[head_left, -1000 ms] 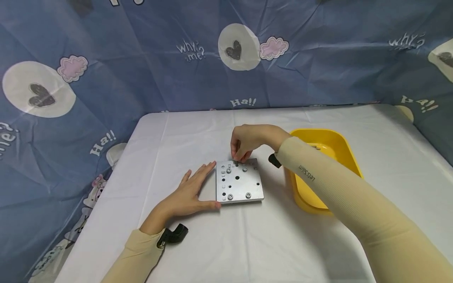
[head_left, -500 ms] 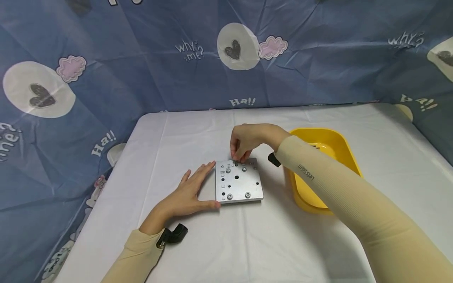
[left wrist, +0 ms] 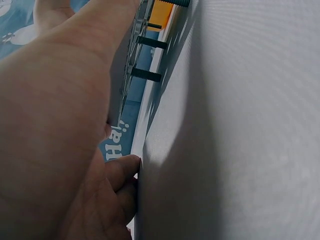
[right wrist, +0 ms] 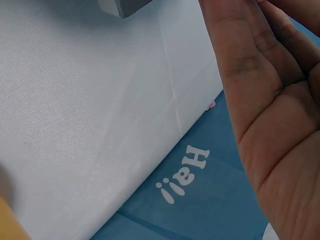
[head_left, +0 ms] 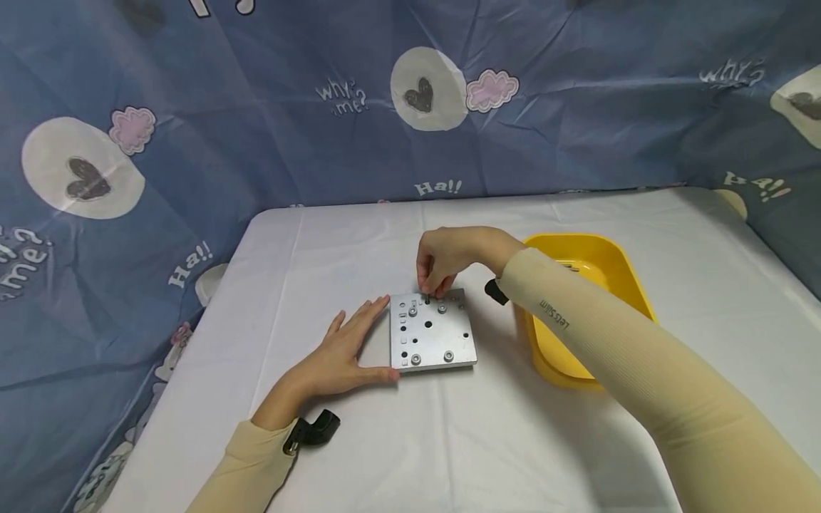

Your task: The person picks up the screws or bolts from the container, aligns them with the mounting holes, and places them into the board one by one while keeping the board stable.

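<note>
A silver metal plate [head_left: 442,336] with holes and several socket-head screws [head_left: 449,355] lies on the white cloth. My left hand [head_left: 333,361] is spread beside it, thumb at the near left corner and fingertips at the far left corner. Over the plate's far edge, my right hand [head_left: 438,262] pinches a thin dark pin-like piece [head_left: 427,299], which points down at a hole; its upper part is hidden by the fingers. From the left wrist, threaded shanks [left wrist: 146,74] stick out under the plate. The right wrist view shows curled fingers [right wrist: 240,55], their tips out of frame.
To the right stands a yellow tray [head_left: 631,281] with thin metal pieces [head_left: 569,267] inside, partly covered by my right sleeve [head_left: 596,335]. A blue printed curtain [head_left: 288,142] hangs behind the table.
Both hands and the plate keep nearly the same places. The right hand still pinches the pin-like piece at the far edge; the head view has shifted slightly.
</note>
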Tool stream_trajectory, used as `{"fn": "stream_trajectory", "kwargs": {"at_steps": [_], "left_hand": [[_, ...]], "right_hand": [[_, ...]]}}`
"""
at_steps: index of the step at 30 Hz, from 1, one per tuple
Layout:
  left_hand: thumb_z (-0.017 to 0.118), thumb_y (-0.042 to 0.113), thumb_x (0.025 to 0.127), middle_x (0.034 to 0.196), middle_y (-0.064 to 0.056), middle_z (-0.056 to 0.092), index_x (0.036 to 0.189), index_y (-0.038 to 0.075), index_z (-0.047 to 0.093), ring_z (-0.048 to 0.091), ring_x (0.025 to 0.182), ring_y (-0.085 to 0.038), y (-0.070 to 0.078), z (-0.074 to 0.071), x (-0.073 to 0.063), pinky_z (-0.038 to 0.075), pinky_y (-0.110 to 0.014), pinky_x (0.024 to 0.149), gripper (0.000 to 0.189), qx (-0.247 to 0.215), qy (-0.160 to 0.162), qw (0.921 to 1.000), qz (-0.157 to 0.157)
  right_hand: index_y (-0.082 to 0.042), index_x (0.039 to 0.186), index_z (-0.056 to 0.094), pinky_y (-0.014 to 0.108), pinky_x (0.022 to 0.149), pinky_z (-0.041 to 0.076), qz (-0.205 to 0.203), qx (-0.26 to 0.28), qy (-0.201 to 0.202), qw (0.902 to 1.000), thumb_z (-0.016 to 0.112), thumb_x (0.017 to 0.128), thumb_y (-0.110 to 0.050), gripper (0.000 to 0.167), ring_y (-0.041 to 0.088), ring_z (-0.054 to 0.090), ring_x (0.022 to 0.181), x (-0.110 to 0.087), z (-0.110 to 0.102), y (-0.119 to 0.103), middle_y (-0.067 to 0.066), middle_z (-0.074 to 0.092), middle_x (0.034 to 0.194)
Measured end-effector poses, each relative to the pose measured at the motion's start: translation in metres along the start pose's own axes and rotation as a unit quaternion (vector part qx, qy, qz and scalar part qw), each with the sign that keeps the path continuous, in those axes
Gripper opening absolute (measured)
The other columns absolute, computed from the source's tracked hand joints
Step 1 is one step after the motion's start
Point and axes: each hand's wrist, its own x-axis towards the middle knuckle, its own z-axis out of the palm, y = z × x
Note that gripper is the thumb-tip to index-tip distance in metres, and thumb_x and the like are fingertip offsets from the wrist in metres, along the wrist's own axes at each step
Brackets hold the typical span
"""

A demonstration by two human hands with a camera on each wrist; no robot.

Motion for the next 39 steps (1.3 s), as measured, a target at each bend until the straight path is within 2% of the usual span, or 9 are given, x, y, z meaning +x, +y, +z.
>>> {"fn": "stream_trajectory", "kwargs": {"at_steps": [18, 36, 39], "left_hand": [[0.09, 0.056, 0.082, 0.181, -0.004, 0.022, 0.175, 0.025, 0.015, 0.017, 0.169, -0.036, 0.0005, -0.0008, -0.0042, -0.001, -0.068, 0.134, 0.123, -0.003, 0.004, 1.0, 0.003], [0.089, 0.059, 0.082, 0.182, 0.001, 0.019, 0.175, 0.028, 0.012, 0.014, 0.17, -0.031, -0.0009, 0.001, -0.0012, -0.003, -0.063, 0.136, 0.124, 0.003, -0.001, 1.0, -0.001], [0.089, 0.058, 0.082, 0.181, -0.002, 0.021, 0.175, 0.027, 0.013, 0.015, 0.169, -0.032, -0.0012, 0.001, -0.0006, -0.002, -0.065, 0.135, 0.124, 0.003, 0.001, 1.0, 0.003]], "right_hand": [[0.0, 0.098, 0.077, 0.031, 0.087, 0.067, 0.002, 0.019, -0.007, 0.9998, 0.074, 0.101, -0.004, 0.006, 0.017, 0.08, 0.085, 0.0026, 0.0025, -0.0018, 0.009, 0.079, 0.092], [-0.002, 0.096, 0.078, 0.031, 0.087, 0.067, 0.004, 0.011, -0.008, 0.9999, 0.075, 0.1, -0.005, 0.006, 0.017, 0.08, 0.087, 0.0008, 0.0012, -0.001, 0.008, 0.08, 0.093], [-0.003, 0.096, 0.078, 0.031, 0.087, 0.067, 0.005, 0.01, -0.01, 0.9999, 0.075, 0.1, -0.005, 0.005, 0.016, 0.08, 0.087, 0.0005, 0.0005, -0.0006, 0.007, 0.08, 0.094]]}}
